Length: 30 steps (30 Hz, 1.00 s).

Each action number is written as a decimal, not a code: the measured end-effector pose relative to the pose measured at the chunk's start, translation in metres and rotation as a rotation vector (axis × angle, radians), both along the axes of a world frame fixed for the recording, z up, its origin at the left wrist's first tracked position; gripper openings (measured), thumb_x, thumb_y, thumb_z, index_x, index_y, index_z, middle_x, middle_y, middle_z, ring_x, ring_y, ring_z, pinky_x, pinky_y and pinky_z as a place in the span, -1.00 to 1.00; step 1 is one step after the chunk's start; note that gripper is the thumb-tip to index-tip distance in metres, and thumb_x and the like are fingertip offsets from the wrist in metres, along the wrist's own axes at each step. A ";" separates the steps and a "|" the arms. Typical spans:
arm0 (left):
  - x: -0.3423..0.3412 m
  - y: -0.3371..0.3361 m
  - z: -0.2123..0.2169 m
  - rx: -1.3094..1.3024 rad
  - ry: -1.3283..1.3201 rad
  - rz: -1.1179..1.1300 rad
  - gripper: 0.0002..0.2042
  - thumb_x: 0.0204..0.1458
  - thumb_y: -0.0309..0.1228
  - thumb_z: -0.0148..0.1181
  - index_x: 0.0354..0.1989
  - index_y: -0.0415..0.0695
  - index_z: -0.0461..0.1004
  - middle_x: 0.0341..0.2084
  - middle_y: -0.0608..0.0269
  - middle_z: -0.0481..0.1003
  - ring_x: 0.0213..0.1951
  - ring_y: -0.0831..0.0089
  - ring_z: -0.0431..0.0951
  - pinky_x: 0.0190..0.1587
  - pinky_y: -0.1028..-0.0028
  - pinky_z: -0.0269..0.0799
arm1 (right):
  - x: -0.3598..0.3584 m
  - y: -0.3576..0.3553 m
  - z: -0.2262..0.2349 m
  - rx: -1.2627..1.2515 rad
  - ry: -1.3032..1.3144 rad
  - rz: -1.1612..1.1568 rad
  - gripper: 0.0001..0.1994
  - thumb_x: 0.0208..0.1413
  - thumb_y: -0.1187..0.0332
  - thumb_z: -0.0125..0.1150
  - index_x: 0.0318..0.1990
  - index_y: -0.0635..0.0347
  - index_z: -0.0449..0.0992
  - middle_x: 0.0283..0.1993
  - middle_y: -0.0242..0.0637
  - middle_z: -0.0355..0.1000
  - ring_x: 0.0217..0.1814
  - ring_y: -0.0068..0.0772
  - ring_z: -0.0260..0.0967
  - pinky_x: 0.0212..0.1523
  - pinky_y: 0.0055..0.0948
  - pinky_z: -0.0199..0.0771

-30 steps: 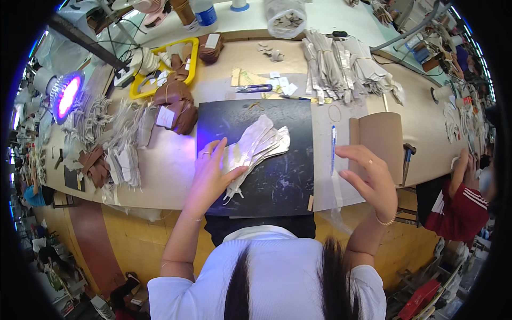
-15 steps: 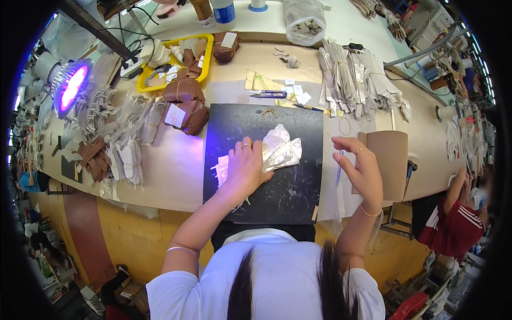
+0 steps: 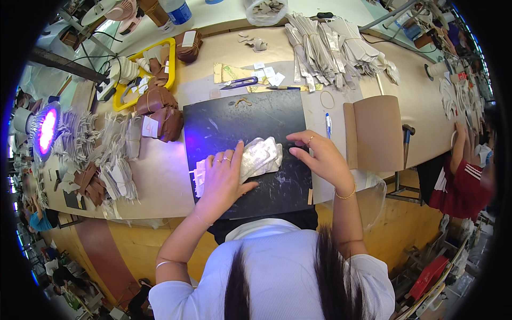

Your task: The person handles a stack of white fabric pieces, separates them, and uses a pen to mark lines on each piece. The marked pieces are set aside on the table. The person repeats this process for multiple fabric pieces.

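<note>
A stack of off-white strap-like pieces [image 3: 261, 158] lies slantwise on the black mat [image 3: 245, 117]. Across its middle my left hand [image 3: 223, 169] rests flat, fingers stretched out and thumb apart, hiding part of the stack. The lower left ends of the pieces [image 3: 199, 178] stick out beyond my fingers. To the right of the stack, over the mat's right edge, my right hand [image 3: 318, 154] hovers with thumb and fingers apart and nothing between them. A blue and white pen [image 3: 328, 126] lies just beyond it. Thread snips [image 3: 240, 82] lie past the mat's far edge.
Brown bundles [image 3: 160, 112] and a yellow basket [image 3: 172, 69] stand at the far left, with pale strips [image 3: 120, 176] nearer. Long pale strips [image 3: 320, 48] lie at the far right. A brown board [image 3: 380, 133] is at right. A lamp [image 3: 48, 128] glows at left.
The view has shifted. My right hand has moved left from beside the pen to near the stack. The pieces' right ends, fanned out before, now lie closer together and lower on the mat.
</note>
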<state>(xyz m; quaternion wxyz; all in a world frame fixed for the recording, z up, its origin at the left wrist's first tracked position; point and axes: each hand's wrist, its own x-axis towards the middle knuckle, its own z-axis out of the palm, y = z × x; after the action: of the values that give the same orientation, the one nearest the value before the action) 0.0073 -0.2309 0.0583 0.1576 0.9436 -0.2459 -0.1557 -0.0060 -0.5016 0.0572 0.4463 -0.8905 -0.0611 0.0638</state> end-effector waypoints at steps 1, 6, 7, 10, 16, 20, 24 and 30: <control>0.002 -0.002 0.004 0.026 0.023 0.026 -0.12 -0.07 -0.04 0.47 0.40 -0.20 0.22 0.07 -0.12 0.48 0.20 -0.01 0.43 0.30 0.00 0.19 | -0.001 0.002 -0.003 0.014 0.014 0.003 -0.71 0.22 0.37 0.30 0.07 0.21 0.57 -0.09 -0.21 0.57 -0.11 -0.33 0.54 -0.18 -0.43 0.53; 0.049 0.018 -0.016 -0.129 0.338 0.021 -0.05 -0.24 0.12 0.54 0.28 -0.26 0.38 0.01 -0.22 0.55 0.08 -0.05 0.56 0.11 0.16 0.43 | -0.008 0.014 -0.004 0.034 0.176 -0.073 -0.76 0.24 0.39 0.30 0.00 0.29 0.58 -0.22 -0.20 0.59 -0.26 -0.43 0.54 -0.19 -0.45 0.54; 0.059 0.017 -0.012 -0.085 0.410 -0.022 -0.06 -0.25 0.12 0.54 0.26 -0.26 0.40 -0.01 -0.21 0.56 0.06 -0.03 0.57 0.10 0.17 0.44 | -0.009 0.015 -0.005 0.026 0.207 -0.082 -0.77 0.24 0.39 0.30 -0.01 0.30 0.58 -0.26 -0.21 0.59 -0.28 -0.45 0.53 -0.19 -0.46 0.54; 0.071 0.005 0.011 0.048 0.663 -0.040 -0.13 -0.25 0.07 0.55 0.22 -0.25 0.45 -0.09 -0.17 0.59 0.00 -0.01 0.60 0.08 0.18 0.46 | -0.022 0.020 -0.007 0.056 0.205 -0.096 -0.79 0.24 0.39 0.30 -0.04 0.31 0.59 -0.29 -0.24 0.58 -0.31 -0.48 0.51 -0.21 -0.47 0.53; 0.052 0.023 -0.006 -0.149 0.567 -0.071 -0.15 -0.23 -0.01 0.58 0.21 -0.29 0.43 -0.03 -0.07 0.61 0.01 0.07 0.63 0.06 0.22 0.50 | -0.042 0.034 -0.007 0.205 0.222 -0.131 -0.81 0.22 0.37 0.32 -0.12 0.29 0.58 -0.31 -0.23 0.54 -0.39 -0.42 0.46 -0.32 -0.44 0.48; 0.040 0.034 0.015 -0.789 1.000 0.269 -0.31 -0.01 -0.17 0.47 0.22 -0.30 0.38 0.02 -0.03 0.59 0.05 0.15 0.62 0.08 0.19 0.56 | -0.040 0.054 0.006 0.324 0.093 -0.117 -0.82 0.19 0.38 0.37 -0.15 0.29 0.58 -0.31 -0.26 0.50 -0.37 -0.42 0.48 -0.31 -0.49 0.49; 0.029 0.035 0.005 -1.333 1.310 0.630 -0.48 0.14 -0.38 0.34 0.25 -0.26 0.33 0.02 -0.01 0.57 0.07 0.19 0.61 0.13 0.14 0.57 | -0.026 0.080 0.019 0.306 -0.188 -0.083 -0.72 0.10 0.33 0.45 -0.10 0.27 0.60 -0.23 -0.22 0.46 -0.24 -0.31 0.50 -0.21 -0.42 0.52; 0.005 0.031 -0.013 -1.594 1.133 0.586 -0.36 0.15 -0.49 0.31 0.38 -0.22 0.17 0.20 0.05 0.44 0.23 0.23 0.49 0.27 0.22 0.45 | -0.014 0.101 0.016 0.043 -0.322 -0.097 -0.55 -0.04 0.37 0.54 0.05 0.25 0.61 -0.11 -0.19 0.44 -0.17 -0.24 0.46 -0.13 -0.37 0.50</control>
<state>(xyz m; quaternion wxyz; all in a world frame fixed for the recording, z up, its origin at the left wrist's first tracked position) 0.0126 -0.1994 0.0453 0.8650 0.3747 0.0735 -0.3256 -0.0201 -0.4005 0.0728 0.4521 -0.8815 -0.0900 -0.1025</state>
